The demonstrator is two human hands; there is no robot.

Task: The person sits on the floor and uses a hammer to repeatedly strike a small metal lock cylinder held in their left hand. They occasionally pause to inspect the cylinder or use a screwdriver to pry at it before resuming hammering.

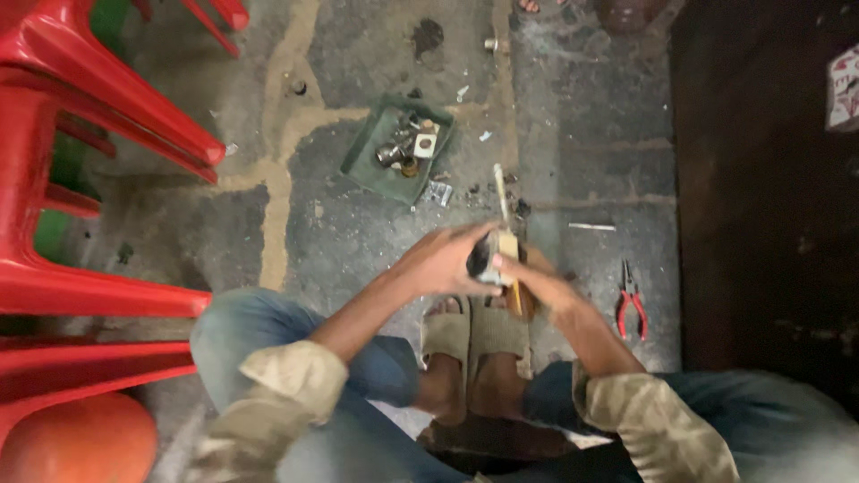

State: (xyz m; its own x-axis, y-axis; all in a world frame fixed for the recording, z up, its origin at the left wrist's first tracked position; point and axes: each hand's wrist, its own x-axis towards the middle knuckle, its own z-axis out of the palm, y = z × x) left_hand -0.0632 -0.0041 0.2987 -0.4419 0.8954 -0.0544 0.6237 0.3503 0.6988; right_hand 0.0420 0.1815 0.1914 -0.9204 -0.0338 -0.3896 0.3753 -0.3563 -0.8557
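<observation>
Hands (447, 259) meet over your feet: left grips a dark part (481, 259) steady, right (541, 286) fingers pinch the screwdriver (504, 210) on it.

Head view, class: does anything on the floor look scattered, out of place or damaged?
Yes. Small bits of debris lie strewn beside the green tray rather than in it, red-handled pliers lie apart on their own, and the concrete floor is cracked and patched.
</observation>
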